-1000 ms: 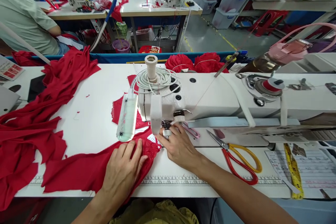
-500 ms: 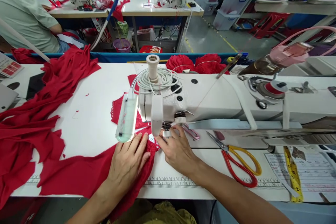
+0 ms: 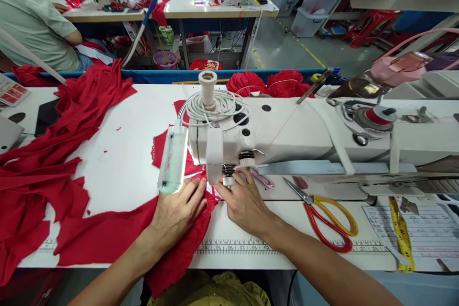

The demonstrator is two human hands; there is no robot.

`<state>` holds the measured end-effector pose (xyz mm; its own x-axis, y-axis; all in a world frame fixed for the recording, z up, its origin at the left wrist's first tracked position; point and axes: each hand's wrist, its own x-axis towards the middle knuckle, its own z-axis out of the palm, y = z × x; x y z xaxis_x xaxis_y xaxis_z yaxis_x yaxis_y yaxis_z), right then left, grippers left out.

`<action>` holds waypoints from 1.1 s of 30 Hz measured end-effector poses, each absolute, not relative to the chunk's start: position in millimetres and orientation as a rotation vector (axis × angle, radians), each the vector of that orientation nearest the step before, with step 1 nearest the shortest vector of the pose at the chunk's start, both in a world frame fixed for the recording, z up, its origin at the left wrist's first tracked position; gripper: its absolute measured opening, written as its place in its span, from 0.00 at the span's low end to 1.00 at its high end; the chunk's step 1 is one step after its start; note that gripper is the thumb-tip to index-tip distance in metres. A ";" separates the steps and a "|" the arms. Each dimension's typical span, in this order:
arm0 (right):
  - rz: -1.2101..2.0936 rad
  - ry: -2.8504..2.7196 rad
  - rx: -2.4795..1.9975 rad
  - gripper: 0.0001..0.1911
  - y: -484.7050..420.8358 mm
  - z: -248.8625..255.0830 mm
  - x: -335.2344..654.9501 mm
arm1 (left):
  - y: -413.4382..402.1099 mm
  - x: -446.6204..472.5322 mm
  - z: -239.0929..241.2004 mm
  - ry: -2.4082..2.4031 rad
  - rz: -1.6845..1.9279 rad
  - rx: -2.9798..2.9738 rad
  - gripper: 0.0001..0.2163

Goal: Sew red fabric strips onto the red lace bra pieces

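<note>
A white sewing machine (image 3: pixel 304 136) lies across the white table (image 3: pixel 129 153). Red fabric (image 3: pixel 107 234) runs from the left under its needle area and hangs over the front edge. My left hand (image 3: pixel 177 213) lies flat on the red fabric just left of the needle, fingers spread. My right hand (image 3: pixel 245 203) rests on the table to the right of the needle, fingertips touching the fabric's edge by the presser foot (image 3: pixel 227 180). A small lamp (image 3: pixel 173 160) hangs on the machine's left side above my left hand.
Red-and-yellow scissors (image 3: pixel 326 220) lie right of my right hand, a yellow tape measure (image 3: pixel 399 234) further right. A heap of red fabric pieces (image 3: pixel 53 138) covers the table's left. A person in a pale shirt (image 3: pixel 32 24) sits at the back left. Other sewing tables stand behind.
My left hand has slid forward along the fabric toward the needle, and more fabric now hangs over the front edge. My right hand has stayed by the presser foot.
</note>
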<state>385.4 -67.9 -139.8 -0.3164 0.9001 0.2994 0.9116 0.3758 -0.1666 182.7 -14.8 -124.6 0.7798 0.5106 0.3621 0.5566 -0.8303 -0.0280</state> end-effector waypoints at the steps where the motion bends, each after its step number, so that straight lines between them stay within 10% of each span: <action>1: -0.058 -2.297 -1.568 0.17 -68.0 -138.5 388.1 | -14.9 183.4 -124.0 -0.839 -0.521 -2.822 0.13; 33: -0.151 -2.339 -1.217 0.12 -68.3 -137.8 391.9 | -5.7 178.3 -117.4 -0.978 -0.403 -3.068 0.15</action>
